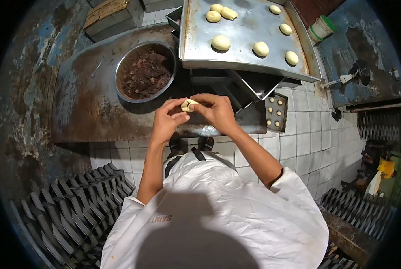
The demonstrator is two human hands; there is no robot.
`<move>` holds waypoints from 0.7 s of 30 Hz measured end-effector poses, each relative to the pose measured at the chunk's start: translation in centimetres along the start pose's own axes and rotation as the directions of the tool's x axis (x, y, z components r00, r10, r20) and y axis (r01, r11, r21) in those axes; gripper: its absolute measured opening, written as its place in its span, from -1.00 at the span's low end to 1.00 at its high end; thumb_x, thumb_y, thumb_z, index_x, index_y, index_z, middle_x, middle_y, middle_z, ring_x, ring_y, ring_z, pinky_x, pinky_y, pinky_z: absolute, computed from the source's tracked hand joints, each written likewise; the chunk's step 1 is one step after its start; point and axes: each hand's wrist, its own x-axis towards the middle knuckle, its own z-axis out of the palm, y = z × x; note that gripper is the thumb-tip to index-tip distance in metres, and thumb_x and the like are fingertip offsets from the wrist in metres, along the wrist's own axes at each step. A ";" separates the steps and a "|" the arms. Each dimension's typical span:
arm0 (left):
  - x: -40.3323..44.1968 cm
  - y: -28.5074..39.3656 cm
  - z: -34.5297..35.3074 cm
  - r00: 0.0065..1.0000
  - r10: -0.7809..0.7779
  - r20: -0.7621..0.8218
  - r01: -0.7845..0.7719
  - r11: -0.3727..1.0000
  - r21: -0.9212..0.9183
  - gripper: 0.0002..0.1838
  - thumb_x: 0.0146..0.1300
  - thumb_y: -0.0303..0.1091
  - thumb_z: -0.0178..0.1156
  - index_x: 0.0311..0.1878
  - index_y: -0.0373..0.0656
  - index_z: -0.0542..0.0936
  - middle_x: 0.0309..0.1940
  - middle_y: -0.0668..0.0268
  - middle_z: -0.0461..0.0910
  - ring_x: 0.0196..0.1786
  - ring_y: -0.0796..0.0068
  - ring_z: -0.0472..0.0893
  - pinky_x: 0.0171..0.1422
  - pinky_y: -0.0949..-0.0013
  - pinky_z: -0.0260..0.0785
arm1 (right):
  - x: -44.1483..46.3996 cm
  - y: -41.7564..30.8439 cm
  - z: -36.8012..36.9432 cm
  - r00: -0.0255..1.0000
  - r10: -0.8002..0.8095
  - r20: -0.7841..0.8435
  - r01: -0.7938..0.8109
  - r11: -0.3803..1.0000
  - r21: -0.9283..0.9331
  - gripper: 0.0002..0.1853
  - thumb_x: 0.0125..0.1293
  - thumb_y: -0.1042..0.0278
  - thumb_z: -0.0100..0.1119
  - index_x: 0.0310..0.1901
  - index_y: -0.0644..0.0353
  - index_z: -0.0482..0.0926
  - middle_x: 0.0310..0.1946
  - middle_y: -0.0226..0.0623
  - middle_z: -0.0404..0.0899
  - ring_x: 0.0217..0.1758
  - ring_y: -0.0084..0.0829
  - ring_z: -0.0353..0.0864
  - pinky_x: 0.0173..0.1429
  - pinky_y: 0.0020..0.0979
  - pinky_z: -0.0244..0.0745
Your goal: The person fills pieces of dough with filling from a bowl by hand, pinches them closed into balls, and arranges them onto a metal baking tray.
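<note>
1. worn tabletop [84,121] spans our front, white tiled floor [301,110] beyond its edge.
2. small folded dough piece [189,105] is off the table, between our hands at its near edge.
3. left hand [165,123] and right hand [219,114]: fingertips closed on its opposite sides; long axis unclear.
4. steel bowl [138,101] of dark, chunky filling [146,74] sits ahead-left of the grip, left hand nearer.
5. baking tray [245,29] with dough balls [221,42]: ahead-right, right hand nearer.
</note>
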 end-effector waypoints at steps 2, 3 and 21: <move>0.3 0.0 -0.4 0.992 0.009 -0.122 -0.012 1.000 -0.026 -0.47 0.18 -0.75 0.35 0.26 -0.33 0.62 0.10 0.18 0.67 0.15 0.45 0.65 0.23 0.45 0.53 | 0.4 -1.4 0.5 0.988 0.150 -0.025 -0.147 0.984 0.100 -0.64 0.36 0.37 0.38 0.15 0.27 0.71 -0.06 -0.16 0.82 -0.17 -0.53 0.77 -0.10 -0.37 0.63; 0.4 0.0 -0.6 0.972 0.005 -0.236 -0.017 0.999 -0.045 -0.53 0.22 -0.71 0.37 0.23 -0.34 0.64 0.07 0.18 0.68 0.14 0.46 0.65 0.21 0.46 0.54 | 0.3 -2.0 1.3 0.990 0.143 -0.016 -0.140 0.986 0.094 -0.64 0.36 0.37 0.38 0.15 0.27 0.71 -0.06 -0.16 0.82 -0.17 -0.53 0.77 -0.10 -0.37 0.63; -0.9 6.4 -6.0 0.982 0.152 -0.114 -0.187 0.664 -0.724 -0.74 0.47 -0.41 0.16 0.15 -0.27 0.62 0.20 -0.01 0.63 0.23 0.24 0.62 0.41 0.17 0.43 | 3.5 -10.8 10.8 0.953 -0.040 -0.301 0.109 0.970 0.218 -0.81 0.27 0.51 0.43 -0.10 0.35 0.76 -0.24 -0.28 0.76 -0.17 -0.54 0.71 -0.08 -0.45 0.60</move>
